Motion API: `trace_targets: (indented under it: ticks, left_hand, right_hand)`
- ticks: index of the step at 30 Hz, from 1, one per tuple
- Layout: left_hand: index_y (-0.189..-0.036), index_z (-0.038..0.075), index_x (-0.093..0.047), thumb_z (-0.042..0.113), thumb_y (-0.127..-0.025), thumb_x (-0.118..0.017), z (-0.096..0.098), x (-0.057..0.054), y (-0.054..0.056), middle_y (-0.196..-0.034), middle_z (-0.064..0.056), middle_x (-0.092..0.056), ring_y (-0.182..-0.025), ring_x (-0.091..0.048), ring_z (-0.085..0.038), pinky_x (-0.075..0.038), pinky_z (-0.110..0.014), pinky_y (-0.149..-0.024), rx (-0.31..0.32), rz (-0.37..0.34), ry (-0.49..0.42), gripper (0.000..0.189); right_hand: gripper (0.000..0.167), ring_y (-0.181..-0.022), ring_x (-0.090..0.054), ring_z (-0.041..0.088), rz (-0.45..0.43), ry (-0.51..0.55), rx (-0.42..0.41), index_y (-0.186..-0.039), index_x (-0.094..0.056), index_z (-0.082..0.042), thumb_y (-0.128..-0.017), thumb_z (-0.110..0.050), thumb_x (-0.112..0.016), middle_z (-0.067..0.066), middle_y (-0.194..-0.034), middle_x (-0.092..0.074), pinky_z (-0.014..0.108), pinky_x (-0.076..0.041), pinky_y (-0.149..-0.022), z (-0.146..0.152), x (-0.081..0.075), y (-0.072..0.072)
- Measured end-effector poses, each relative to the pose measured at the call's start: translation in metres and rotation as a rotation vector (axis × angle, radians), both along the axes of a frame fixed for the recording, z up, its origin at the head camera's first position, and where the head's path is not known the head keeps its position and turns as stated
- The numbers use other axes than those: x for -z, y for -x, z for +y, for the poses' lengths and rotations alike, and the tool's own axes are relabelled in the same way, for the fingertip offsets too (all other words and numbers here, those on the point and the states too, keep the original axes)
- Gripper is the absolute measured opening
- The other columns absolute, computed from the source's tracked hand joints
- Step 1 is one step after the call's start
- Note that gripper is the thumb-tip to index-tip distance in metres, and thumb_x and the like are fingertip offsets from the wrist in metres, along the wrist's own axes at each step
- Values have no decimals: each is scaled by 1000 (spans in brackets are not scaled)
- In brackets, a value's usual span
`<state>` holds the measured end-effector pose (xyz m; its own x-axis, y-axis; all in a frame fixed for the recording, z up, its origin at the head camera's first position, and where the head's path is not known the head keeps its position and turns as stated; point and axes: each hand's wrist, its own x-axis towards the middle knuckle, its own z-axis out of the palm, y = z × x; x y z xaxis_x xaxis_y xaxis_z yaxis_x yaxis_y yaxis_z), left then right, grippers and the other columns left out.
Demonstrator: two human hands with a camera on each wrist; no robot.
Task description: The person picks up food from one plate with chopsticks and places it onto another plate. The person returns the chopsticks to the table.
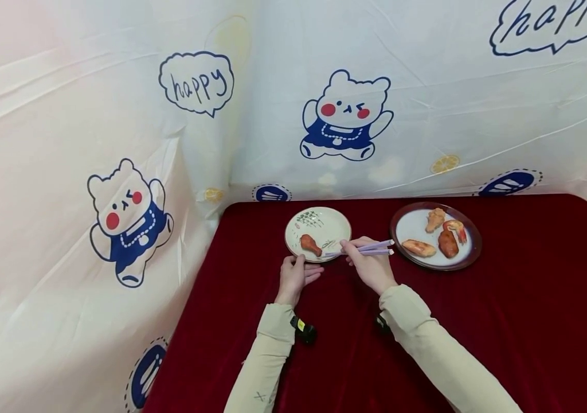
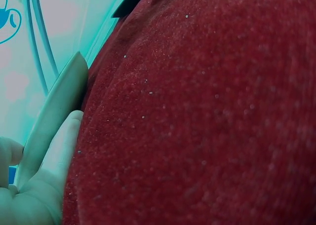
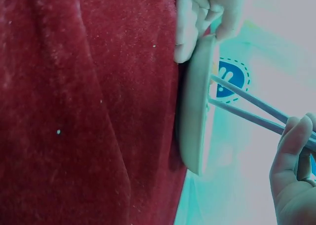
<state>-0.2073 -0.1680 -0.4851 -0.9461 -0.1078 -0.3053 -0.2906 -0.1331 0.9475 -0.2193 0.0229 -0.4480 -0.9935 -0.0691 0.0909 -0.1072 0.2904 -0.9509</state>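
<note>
My left hand [image 1: 293,277] grips the near rim of a small patterned plate [image 1: 323,226], its thumb on the rim and its fingers low along the underside. On that plate lies a brown chicken drumstick [image 1: 310,245]. My right hand [image 1: 368,265] holds a pair of purple chopsticks [image 1: 376,248], their tips pointing left over the plate beside the drumstick's thin end. In the right wrist view the two chopsticks [image 3: 252,117] stand slightly apart, tips at the plate's edge. The left wrist view shows the plate's side [image 2: 59,104] between thumb and fingers.
A brown-rimmed plate [image 1: 471,261] to the right bears several food pieces, among them a fried drumstick [image 1: 435,219], a shrimp [image 1: 460,231] and a brown wing-like piece [image 1: 448,244]. Dark red cloth [image 1: 541,321] covers the table. A printed curtain [image 1: 273,115] hangs behind and at the left.
</note>
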Motion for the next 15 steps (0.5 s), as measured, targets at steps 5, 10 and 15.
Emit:
trace_targets:
  ticks: [5, 10, 15]
  left_hand:
    - [-134, -8, -30, 18, -105, -35, -1, -1, 0, -117, -37, -60, -106, -65, -42, -57, -43, -92, 4, 0, -9, 39]
    - [-135, -8, -29, 18, -105, -35, 0, -3, -1, -117, -37, -60, -106, -65, -41, -57, -42, -92, 2, -3, -1, 40]
    - [-137, -8, -28, 18, -106, -34, 0, -4, -1, -119, -36, -59, -107, -65, -41, -56, -42, -94, 18, -9, 2, 41]
  right_hand:
    - [30, -66, -67, 17, 37, 76, 45, -91, -75, -1, -94, -28, -63, 20, -87, -70, 22, -57, -58, 9, -7, -3]
    - [36, -64, -65, 12, 43, 97, 114, -92, -74, 3, -95, -31, -63, 18, -86, -69, 25, -59, -61, 27, -20, -7]
    - [32, -62, -64, 8, 71, 105, 227, -93, -73, 3, -96, -27, -62, -1, -74, -68, 22, -58, -60, 51, -28, -10]
